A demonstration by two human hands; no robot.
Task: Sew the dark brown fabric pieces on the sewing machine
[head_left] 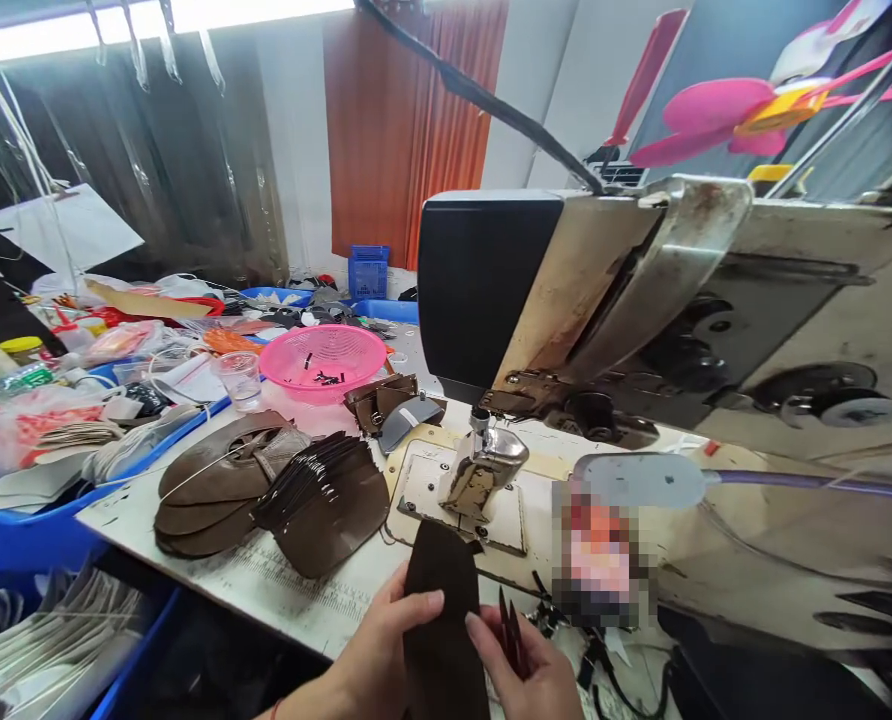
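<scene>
My left hand [375,650] grips the left edge of a dark brown leather piece [440,610], thumb on top. My right hand [525,670] pinches the piece's right edge and also holds a pair of dark thread snips [512,632] against the palm. The piece lies upright in front of the presser foot [480,470] of a sewing machine [671,310], just short of the needle plate [427,490].
Stacks of brown leather cut pieces [281,490] lie left of the machine. Behind them sit a pink basket [322,360], a plastic cup [240,378] and blue trays [33,530] full of clutter. A grey lamp head [641,480] juts out at right.
</scene>
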